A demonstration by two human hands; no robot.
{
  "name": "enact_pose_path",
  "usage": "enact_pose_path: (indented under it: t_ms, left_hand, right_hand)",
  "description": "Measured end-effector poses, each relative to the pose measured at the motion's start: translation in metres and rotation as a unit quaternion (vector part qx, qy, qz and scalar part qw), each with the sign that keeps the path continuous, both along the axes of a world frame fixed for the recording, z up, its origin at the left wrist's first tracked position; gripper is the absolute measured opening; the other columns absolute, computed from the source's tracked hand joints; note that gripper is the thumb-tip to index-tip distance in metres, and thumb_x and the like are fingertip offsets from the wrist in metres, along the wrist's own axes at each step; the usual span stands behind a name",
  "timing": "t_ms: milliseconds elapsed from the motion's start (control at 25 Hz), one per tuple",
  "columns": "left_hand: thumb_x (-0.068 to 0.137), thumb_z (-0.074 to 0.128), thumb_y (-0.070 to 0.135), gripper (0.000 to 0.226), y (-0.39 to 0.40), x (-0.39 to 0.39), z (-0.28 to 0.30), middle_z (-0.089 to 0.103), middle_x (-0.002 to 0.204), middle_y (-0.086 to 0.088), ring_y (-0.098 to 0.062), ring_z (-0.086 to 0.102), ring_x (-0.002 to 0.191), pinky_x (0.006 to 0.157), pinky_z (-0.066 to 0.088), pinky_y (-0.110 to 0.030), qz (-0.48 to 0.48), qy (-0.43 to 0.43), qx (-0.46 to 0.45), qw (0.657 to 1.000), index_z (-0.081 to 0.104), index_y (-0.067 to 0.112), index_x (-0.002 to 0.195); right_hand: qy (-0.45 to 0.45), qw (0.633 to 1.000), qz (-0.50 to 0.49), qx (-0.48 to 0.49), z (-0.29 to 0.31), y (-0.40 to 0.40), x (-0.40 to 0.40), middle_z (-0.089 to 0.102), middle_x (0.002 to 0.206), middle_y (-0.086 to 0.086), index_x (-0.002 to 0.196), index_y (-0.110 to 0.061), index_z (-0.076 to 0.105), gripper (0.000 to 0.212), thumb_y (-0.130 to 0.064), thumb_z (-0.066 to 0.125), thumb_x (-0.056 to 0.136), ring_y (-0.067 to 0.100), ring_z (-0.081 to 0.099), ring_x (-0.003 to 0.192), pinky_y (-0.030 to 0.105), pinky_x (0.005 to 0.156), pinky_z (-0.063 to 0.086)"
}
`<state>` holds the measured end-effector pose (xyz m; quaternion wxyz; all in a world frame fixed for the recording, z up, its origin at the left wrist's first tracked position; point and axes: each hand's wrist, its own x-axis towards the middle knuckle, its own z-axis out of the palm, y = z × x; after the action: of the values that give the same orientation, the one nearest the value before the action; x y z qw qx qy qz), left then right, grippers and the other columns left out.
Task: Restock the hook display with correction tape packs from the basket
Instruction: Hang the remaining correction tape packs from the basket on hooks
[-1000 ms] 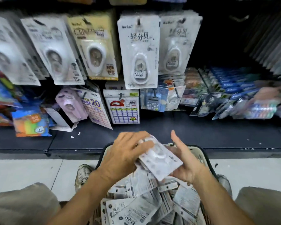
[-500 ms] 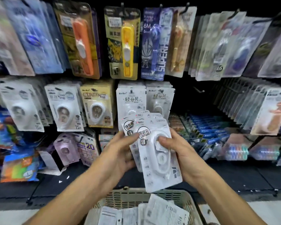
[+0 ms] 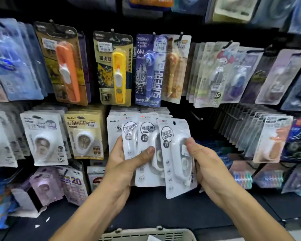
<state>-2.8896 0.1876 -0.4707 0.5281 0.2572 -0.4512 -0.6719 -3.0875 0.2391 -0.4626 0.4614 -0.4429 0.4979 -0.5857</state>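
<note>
Three fanned correction tape packs [image 3: 176, 159] between both hands, above basket [image 3: 146, 234].

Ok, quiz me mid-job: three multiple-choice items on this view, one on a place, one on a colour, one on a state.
1. Where is the basket?
A. bottom edge, below the hands
B. on the top hook row
C. far left shelf

2. What colour is the tool in the pack hung above the fanned packs?
A. green
B. yellow
C. red

3. What are the hands doing?
A. both idle
B. only the left holds packs
C. both hold the fanned packs

Key: 1 A, its rim shows at the frame's bottom. 2 B, the long tool behind the blister is yellow. 3 C, the left hand grips the fan from the left and the right hand pinches the front pack.
</note>
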Motion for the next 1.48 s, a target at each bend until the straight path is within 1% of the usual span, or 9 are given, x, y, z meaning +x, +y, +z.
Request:
enact_pose_path:
  t_ms: [160, 280, 440, 680, 840, 960, 1120, 1320, 1480]
  left_hand:
    - [0.061, 0.083, 0.009, 0.067, -0.013, 0.002, -0.001, 0.076, 0.117, -0.009, -0.029, 0.075, 0.102, 0.075, 0.064, -0.04, 0.019, 0.018, -0.009, 1.0, 0.064, 0.022, 0.124]
    - [0.062, 0.086, 0.008, 0.059, -0.014, -0.003, -0.005, 0.076, 0.116, -0.01, -0.028, 0.075, 0.101, 0.072, 0.063, -0.034, 0.01, 0.003, -0.037, 0.999, 0.069, 0.026, 0.115]
    - [0.062, 0.085, 0.014, 0.053, -0.009, -0.01, -0.013, 0.077, 0.113, -0.01, -0.028, 0.075, 0.1, 0.071, 0.062, -0.03, 0.013, -0.004, -0.048, 0.999, 0.07, 0.028, 0.111]
    - [0.065, 0.09, 0.016, 0.065, -0.011, -0.019, -0.004, 0.073, 0.123, -0.007, -0.031, 0.071, 0.11, 0.092, 0.059, -0.047, 0.005, -0.04, -0.063, 0.997, 0.064, 0.027, 0.125]
    - [0.069, 0.086, 0.018, 0.055, -0.025, -0.025, 0.007, 0.076, 0.116, -0.006, -0.029, 0.075, 0.102, 0.075, 0.063, -0.037, -0.014, -0.052, -0.093, 0.994, 0.067, 0.031, 0.118]
    - [0.063, 0.091, 0.016, 0.067, -0.027, -0.026, 0.001, 0.077, 0.116, -0.004, -0.027, 0.076, 0.1, 0.072, 0.063, -0.036, 0.02, -0.02, -0.053, 0.998, 0.065, 0.029, 0.123]
    - [0.066, 0.081, 0.02, 0.054, -0.028, -0.024, -0.003, 0.078, 0.111, 0.001, -0.024, 0.076, 0.099, 0.073, 0.063, -0.038, 0.072, -0.014, -0.019, 0.997, 0.067, 0.03, 0.118]
    - [0.069, 0.08, 0.016, 0.054, -0.024, -0.025, -0.004, 0.078, 0.113, 0.0, -0.023, 0.075, 0.101, 0.084, 0.059, -0.042, 0.086, -0.02, -0.018, 0.996, 0.066, 0.027, 0.12]
    - [0.075, 0.079, 0.012, 0.045, -0.022, -0.021, -0.005, 0.078, 0.111, 0.001, -0.023, 0.075, 0.102, 0.087, 0.056, -0.043, 0.102, -0.029, -0.017, 0.994, 0.069, 0.03, 0.115]
  right_hand:
    - [0.069, 0.984, -0.162, 0.039, 0.009, -0.016, -0.041, 0.073, 0.112, 0.02, 0.103, -0.01, 0.069, 0.034, -0.042, 0.059, 0.099, 0.042, 0.068, 0.105, 0.059, 0.096, 0.051]
    - [0.113, 0.973, -0.198, 0.044, 0.011, -0.022, -0.06, 0.073, 0.112, 0.006, 0.105, -0.022, 0.068, 0.015, -0.032, 0.059, 0.1, 0.032, 0.068, 0.105, 0.054, 0.096, 0.052]
    - [0.074, 0.96, -0.267, 0.031, 0.004, -0.017, -0.066, 0.076, 0.092, 0.001, 0.091, -0.023, 0.071, 0.012, -0.031, 0.063, 0.097, 0.02, 0.071, 0.081, 0.036, 0.066, 0.055]
    - [0.135, 0.97, -0.203, 0.029, 0.016, -0.019, -0.068, 0.077, 0.095, -0.006, 0.092, -0.026, 0.077, 0.018, -0.033, 0.062, 0.098, 0.009, 0.067, 0.085, 0.023, 0.067, 0.043]
    - [0.157, 0.957, -0.244, 0.028, 0.01, -0.018, -0.075, 0.076, 0.091, 0.0, 0.096, -0.031, 0.071, 0.007, -0.036, 0.069, 0.092, 0.022, 0.071, 0.088, 0.044, 0.081, 0.054]
    - [0.135, 0.948, -0.288, -0.012, 0.008, -0.015, -0.082, 0.072, 0.083, -0.019, 0.098, -0.034, 0.064, 0.013, -0.04, 0.071, 0.089, 0.0, 0.066, 0.078, 0.034, 0.07, 0.046]
    - [0.174, 0.943, -0.284, -0.013, 0.002, -0.02, -0.077, 0.07, 0.083, -0.002, 0.091, -0.029, 0.061, 0.014, -0.042, 0.067, 0.094, 0.006, 0.06, 0.07, 0.028, 0.063, 0.044]
    - [0.165, 0.919, -0.358, -0.022, 0.002, -0.022, -0.081, 0.063, 0.068, -0.01, 0.081, -0.021, 0.062, 0.022, -0.038, 0.069, 0.092, -0.005, 0.05, 0.043, 0.012, 0.035, 0.037]
    - [0.275, 0.909, -0.313, 0.003, -0.005, -0.024, -0.081, 0.065, 0.079, -0.007, 0.087, -0.025, 0.065, 0.017, -0.04, 0.067, 0.094, 0.0, 0.058, 0.059, 0.024, 0.053, 0.046]
